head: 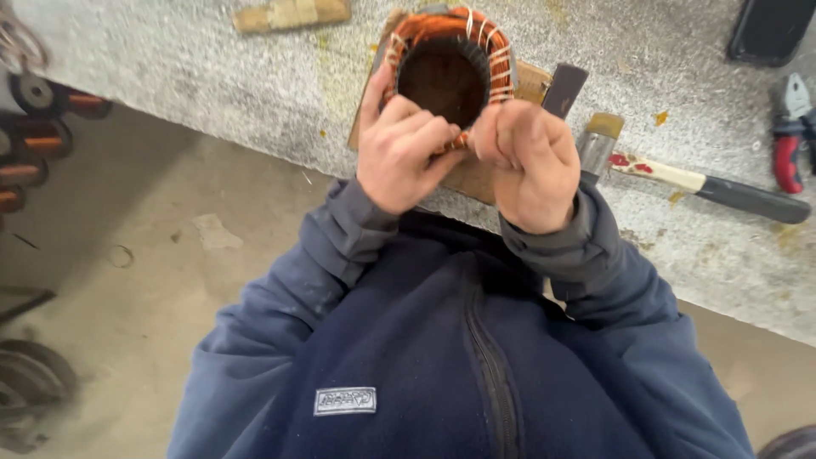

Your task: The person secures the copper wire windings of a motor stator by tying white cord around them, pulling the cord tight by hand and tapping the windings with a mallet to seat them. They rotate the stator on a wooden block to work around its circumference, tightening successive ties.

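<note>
The left hand (398,153) is curled closed at the near rim of a round motor stator (450,72), its thumb running up the outer left side and its fingertips pinched at the copper winding on the lower edge. The right hand (527,161) is also bunched closed — knuckles up, fingertips pressed in at the same lower edge, just beside the left ones. What exactly is pinched between the fingers is too small to tell, though thin copper strands show there.

The stator stands on a flat wooden board (476,174) at the near edge of the grey, speckled table (255,85), its dark bore facing up and orange-copper coils tied with pale lacing around the top.

Just right of the right hand lies a hammer (680,178) with a metal head, a pale neck and a black grip — its head nearly touching the sleeve. A dark flat bar (564,89) leans by the board. Further right rest red-handled pliers (790,132), and a black object (769,30) sits at the far corner. A small wooden block (291,14) lies at the top left.
</note>
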